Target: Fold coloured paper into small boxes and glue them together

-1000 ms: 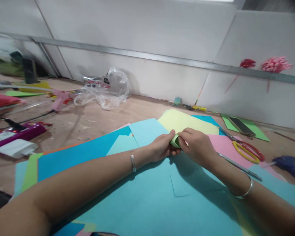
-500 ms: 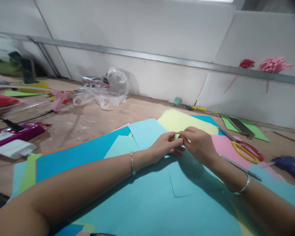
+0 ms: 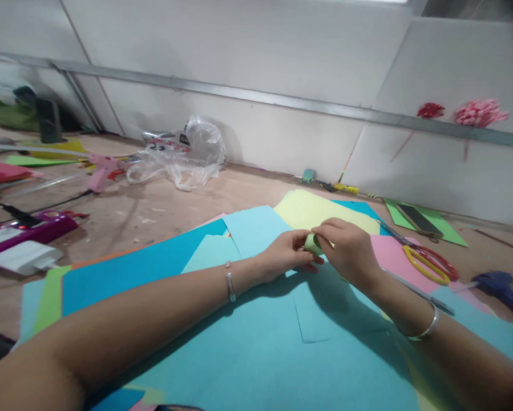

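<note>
Hands meet at frame centre in head view, over blue sheet (image 3: pixel 256 348). Both left hand (image 3: pixel 286 257) and right hand (image 3: pixel 350 251) pinch green roll (image 3: pixel 311 242) at fingertips. More of green roll shows than half second ago; hands barely shifted. Scissors (image 3: pixel 431 264) lie at right.

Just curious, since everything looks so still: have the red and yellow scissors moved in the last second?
No. The scissors lie where they were, handles at the pink sheet's right edge, just below the phone.

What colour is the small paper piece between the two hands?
The paper piece is light green; head view.
</note>
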A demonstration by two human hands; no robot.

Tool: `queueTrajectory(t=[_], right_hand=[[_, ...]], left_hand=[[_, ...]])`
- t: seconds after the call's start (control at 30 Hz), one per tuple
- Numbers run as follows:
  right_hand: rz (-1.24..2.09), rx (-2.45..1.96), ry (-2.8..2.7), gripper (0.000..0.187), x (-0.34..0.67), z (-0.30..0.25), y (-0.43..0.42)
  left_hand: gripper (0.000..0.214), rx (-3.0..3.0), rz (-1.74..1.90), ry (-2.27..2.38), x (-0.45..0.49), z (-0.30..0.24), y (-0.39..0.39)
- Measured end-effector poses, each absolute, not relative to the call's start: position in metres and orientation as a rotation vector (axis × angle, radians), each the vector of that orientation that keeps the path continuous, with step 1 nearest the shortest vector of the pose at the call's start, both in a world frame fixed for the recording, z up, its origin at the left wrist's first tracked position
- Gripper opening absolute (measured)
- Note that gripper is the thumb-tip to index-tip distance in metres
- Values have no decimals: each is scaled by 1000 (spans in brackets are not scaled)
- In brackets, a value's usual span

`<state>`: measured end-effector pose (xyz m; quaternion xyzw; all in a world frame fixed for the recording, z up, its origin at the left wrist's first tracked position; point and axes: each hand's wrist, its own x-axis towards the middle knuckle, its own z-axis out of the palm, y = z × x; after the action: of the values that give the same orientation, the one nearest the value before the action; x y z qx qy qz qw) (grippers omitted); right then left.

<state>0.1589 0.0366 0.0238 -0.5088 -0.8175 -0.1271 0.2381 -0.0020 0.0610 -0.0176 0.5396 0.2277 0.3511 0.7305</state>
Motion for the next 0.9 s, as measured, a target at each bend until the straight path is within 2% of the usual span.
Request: queueTrajectory(t=[0.2,0.33,0.53,0.8,0.9], right_hand=[[-346,-1292,-2240,30,160,24,35],[-229,-1291,-2215,28,163,23,39],[-243,-1506,-2235,19,164,23,43],[-227,-1577,-2304,8,161,25,46],[-273,-1685,-2389,14,161,28,47]], left_hand=[[39,1240,801,503,1,-16,60],[39,1203,836,540,2,-18,60],[36,1232,828,590,3,-18,60],[32,1270,759,529,0,-19,63],[34,1219,750,525,-3,-19,63]])
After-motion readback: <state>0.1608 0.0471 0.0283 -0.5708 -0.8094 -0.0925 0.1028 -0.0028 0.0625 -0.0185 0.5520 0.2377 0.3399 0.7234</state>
